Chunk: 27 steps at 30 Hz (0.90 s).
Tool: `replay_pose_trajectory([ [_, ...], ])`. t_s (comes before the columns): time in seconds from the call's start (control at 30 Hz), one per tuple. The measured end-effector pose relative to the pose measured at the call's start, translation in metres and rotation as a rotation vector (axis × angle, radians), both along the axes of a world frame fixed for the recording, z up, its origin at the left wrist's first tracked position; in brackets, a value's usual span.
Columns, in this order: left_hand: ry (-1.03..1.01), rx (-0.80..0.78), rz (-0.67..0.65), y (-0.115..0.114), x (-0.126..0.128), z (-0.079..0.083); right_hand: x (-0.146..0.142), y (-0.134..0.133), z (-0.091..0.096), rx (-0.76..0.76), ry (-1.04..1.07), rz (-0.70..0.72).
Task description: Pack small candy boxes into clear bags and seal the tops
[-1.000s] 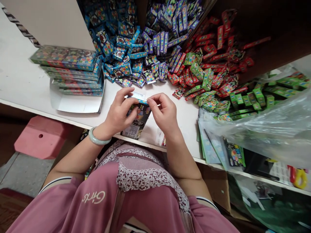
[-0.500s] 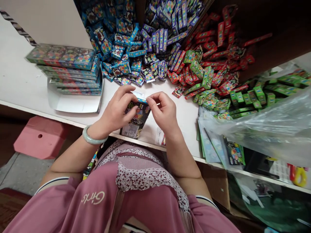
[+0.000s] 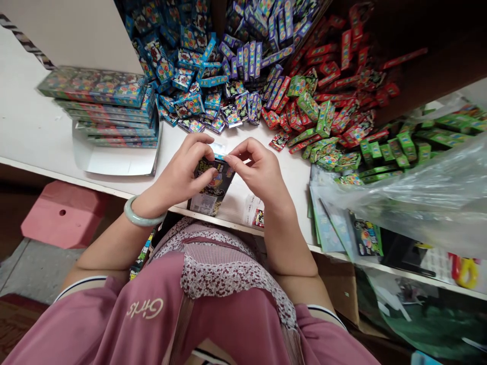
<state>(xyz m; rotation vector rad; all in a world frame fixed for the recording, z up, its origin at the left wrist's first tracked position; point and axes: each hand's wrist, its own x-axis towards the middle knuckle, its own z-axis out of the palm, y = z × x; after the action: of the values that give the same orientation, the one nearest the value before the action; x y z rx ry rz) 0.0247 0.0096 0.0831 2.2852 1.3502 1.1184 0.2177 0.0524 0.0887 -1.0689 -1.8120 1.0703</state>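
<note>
A dark printed cardboard box (image 3: pixel 217 183) stands tilted near the front edge of the white table, its blue top edge and a pale flap at the far end. My left hand (image 3: pixel 186 166) is curled round the left side of this box, thumb across its face. At the top right corner, the thumb and forefinger of my right hand (image 3: pixel 259 170) pinch the blue edge. What lies inside the box is hidden. Below my right wrist a clear strip with printed labels and a small red packet (image 3: pixel 258 218) rests on the table.
Flat printed boxes (image 3: pixel 102 94) are stacked in a white tray (image 3: pixel 114 163) on the left. Heaps of small blue (image 3: pixel 182 78), purple (image 3: pixel 251 58), red (image 3: pixel 338 86) and green packets (image 3: pixel 407 147) lie behind. Plastic bags (image 3: pixel 411 197) and yellow-handled scissors (image 3: pixel 467 272) are at the right.
My right hand has shifted slightly left along the box's top edge, and its wrist has moved right, uncovering more of the red packet. My left hand keeps its hold.
</note>
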Motion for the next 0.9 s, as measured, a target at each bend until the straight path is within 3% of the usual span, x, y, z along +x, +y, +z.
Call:
replay_pose_trajectory([
  [0.3,-0.018,0.038,-0.014,0.0,-0.001,-0.003,0.015,0.003,0.005,0.046,0.009,0.121],
  [0.57,-0.044,-0.004,-0.014,-0.001,-0.001,0.0,0.011,0.0,0.006,0.041,-0.006,0.069],
  [0.77,-0.071,-0.026,-0.023,0.0,0.0,-0.001,0.019,-0.004,0.013,0.183,-0.107,0.112],
  [0.9,-0.102,-0.008,-0.046,0.0,0.001,0.0,0.026,-0.009,0.007,0.307,-0.14,0.152],
])
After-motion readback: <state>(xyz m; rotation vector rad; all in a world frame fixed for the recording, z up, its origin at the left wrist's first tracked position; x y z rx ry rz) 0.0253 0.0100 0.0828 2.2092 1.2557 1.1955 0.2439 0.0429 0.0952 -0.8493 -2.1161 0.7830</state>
